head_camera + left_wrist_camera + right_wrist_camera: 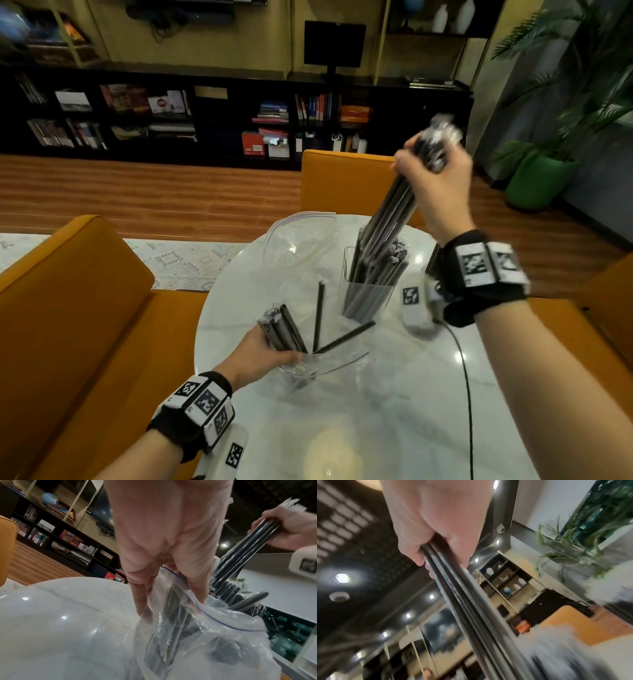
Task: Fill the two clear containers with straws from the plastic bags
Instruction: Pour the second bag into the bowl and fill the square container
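Note:
On the white marble table [394,394] stands a clear container [368,298] packed with black straws. My right hand [431,178] grips the top of a bundle of black straws [394,212] held at a slant, its lower ends inside that container. The right wrist view shows the same fist [436,520] around the bundle [471,601]. My left hand [267,353] reaches into an open zip bag [335,363] and grips a smaller bunch of wrapped straws [281,329]. Two loose straws [320,315] stick up out of the bag. In the left wrist view the fingers [168,534] are inside the bag [205,635].
An empty zip bag [298,240] lies behind the container at the table's far side. Orange chairs [85,308] surround the table. A black cable [466,377] runs from my right wrist across the tabletop. A potted plant [541,178] stands at the right.

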The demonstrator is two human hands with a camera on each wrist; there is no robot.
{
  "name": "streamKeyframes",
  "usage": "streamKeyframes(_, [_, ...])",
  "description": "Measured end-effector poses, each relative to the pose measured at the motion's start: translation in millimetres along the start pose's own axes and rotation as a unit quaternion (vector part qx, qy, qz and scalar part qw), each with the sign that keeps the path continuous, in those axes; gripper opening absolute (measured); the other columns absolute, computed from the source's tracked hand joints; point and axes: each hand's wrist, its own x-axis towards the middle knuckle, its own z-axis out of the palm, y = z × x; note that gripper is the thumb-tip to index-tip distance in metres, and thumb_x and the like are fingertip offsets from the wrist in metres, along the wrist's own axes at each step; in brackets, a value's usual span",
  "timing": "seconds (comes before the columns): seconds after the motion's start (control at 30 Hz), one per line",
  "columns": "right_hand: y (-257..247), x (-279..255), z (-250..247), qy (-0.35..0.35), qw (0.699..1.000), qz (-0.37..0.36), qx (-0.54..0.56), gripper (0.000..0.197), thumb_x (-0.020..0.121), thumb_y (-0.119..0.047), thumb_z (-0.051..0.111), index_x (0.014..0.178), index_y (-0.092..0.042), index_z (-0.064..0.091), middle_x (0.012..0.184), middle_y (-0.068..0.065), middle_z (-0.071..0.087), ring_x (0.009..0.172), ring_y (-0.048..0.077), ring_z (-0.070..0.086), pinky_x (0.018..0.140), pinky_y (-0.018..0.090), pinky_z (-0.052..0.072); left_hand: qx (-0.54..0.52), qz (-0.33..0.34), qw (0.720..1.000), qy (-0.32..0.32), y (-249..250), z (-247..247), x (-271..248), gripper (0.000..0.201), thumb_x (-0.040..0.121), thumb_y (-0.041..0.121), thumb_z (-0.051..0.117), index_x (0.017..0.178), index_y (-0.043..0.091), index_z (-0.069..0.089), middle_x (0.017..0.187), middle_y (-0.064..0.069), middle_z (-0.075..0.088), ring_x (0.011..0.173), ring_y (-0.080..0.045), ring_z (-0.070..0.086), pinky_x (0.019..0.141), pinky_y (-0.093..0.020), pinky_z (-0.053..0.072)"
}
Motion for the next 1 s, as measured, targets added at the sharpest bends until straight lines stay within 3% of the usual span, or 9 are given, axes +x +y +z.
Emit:
streamKeyframes(0.1, [55, -27, 16, -0.008, 0.996, 0.081, -0.045, 0.023, 0.084, -0.011, 0.070, 0.105, -0.007, 0.062, 0.087, -0.005, 0.061, 0.071, -0.001, 0.059, 0.068, 0.017, 0.051, 0.003, 0.002, 1.000, 0.007, -2, -1, 0, 0.044, 0.073, 0.003, 0.080, 0.114, 0.006, 0.065, 0.104, -0.004, 0.073, 0.094, -0.010, 0.069, 0.069, -0.012, 0.054])
streamKeyframes(0.2, [82, -40, 21, -0.002, 0.991, 0.118, -0.065, 0.035, 0.082, -0.017, 0.074, 0.112, -0.008, 0.059, 0.094, -0.005, 0.063, 0.079, 0.005, 0.063, 0.071, 0.022, 0.051, -0.003, 0.001, 1.000, 0.012, -6, -5, 2, 0.052, 0.070, 0.007, 0.083, 0.118, 0.006, 0.064, 0.108, -0.005, 0.074, 0.101, -0.015, 0.070, 0.079, -0.018, 0.056])
streamKeyframes(0.3, [79, -27, 19, 0.012, 0.995, 0.088, -0.051, 0.064, 0.079, -0.011, 0.077, 0.132, -0.019, 0.042, 0.110, -0.013, 0.055, 0.091, -0.004, 0.059, 0.075, 0.005, 0.048, 0.002, -0.001, 1.000, 0.012, -9, -6, 0, 0.052, 0.070, 0.009, 0.084, 0.118, 0.008, 0.064, 0.108, -0.004, 0.074, 0.101, -0.012, 0.069, 0.082, -0.018, 0.055])
streamKeyframes(0.4, [77, -10, 21, -0.005, 0.989, 0.009, -0.147, 0.073, 0.080, -0.004, 0.075, 0.141, -0.021, 0.038, 0.129, -0.002, 0.054, 0.108, 0.002, 0.055, 0.083, -0.003, 0.040, 0.008, -0.004, 1.000, 0.017, -11, -6, -1, 0.048, 0.071, 0.010, 0.083, 0.116, 0.010, 0.066, 0.107, -0.002, 0.074, 0.099, -0.010, 0.069, 0.075, -0.012, 0.054])
streamKeyframes(0.5, [94, -3, 30, -0.138, 0.940, -0.018, -0.312, 0.044, 0.091, -0.010, 0.063, 0.134, -0.012, 0.053, 0.142, 0.008, 0.052, 0.132, 0.019, 0.049, 0.112, 0.027, 0.036, 0.013, -0.006, 1.000, 0.017, -10, -6, -1, 0.047, 0.071, 0.009, 0.083, 0.115, 0.009, 0.066, 0.106, -0.003, 0.074, 0.098, -0.009, 0.069, 0.072, -0.011, 0.053])
streamKeyframes(0.63, [115, -9, 39, -0.262, 0.871, 0.020, -0.415, 0.030, 0.100, -0.025, 0.047, 0.108, -0.005, 0.069, 0.118, 0.014, 0.066, 0.105, 0.027, 0.061, 0.094, 0.041, 0.049, 0.015, -0.001, 1.000, 0.016, -9, -7, 1, 0.048, 0.072, 0.007, 0.081, 0.117, 0.009, 0.065, 0.108, -0.003, 0.073, 0.099, -0.011, 0.069, 0.074, -0.012, 0.054])
streamKeyframes(0.8, [92, -2, 35, -0.150, 0.920, -0.024, -0.362, 0.027, 0.099, -0.023, 0.049, 0.119, -0.012, 0.063, 0.119, 0.007, 0.061, 0.109, 0.017, 0.056, 0.098, 0.027, 0.043, 0.017, -0.002, 1.000, 0.015, -12, -9, 7, 0.056, 0.068, 0.014, 0.084, 0.119, 0.010, 0.064, 0.109, -0.003, 0.074, 0.101, -0.012, 0.069, 0.088, -0.025, 0.055])
streamKeyframes(0.9, [58, -7, 31, -0.075, 0.952, -0.038, -0.296, 0.021, 0.098, -0.014, 0.051, 0.112, -0.010, 0.066, 0.108, 0.004, 0.067, 0.095, 0.009, 0.058, 0.082, 0.005, 0.039, 0.020, 0.004, 1.000, 0.014, -11, -9, 8, 0.057, 0.067, 0.016, 0.085, 0.120, 0.010, 0.063, 0.109, -0.002, 0.073, 0.102, -0.013, 0.068, 0.088, -0.024, 0.055])
streamKeyframes(1.0, [36, -45, 23, -0.179, 0.951, 0.027, -0.251, 0.019, 0.097, -0.017, 0.053, 0.109, -0.014, 0.068, 0.096, -0.002, 0.070, 0.085, 0.012, 0.065, 0.080, 0.022, 0.055, 0.045, 0.021, 0.999, 0.019, -7, -11, 7, 0.055, 0.068, 0.019, 0.085, 0.118, 0.014, 0.064, 0.109, 0.002, 0.072, 0.102, -0.009, 0.067, 0.082, -0.017, 0.053])
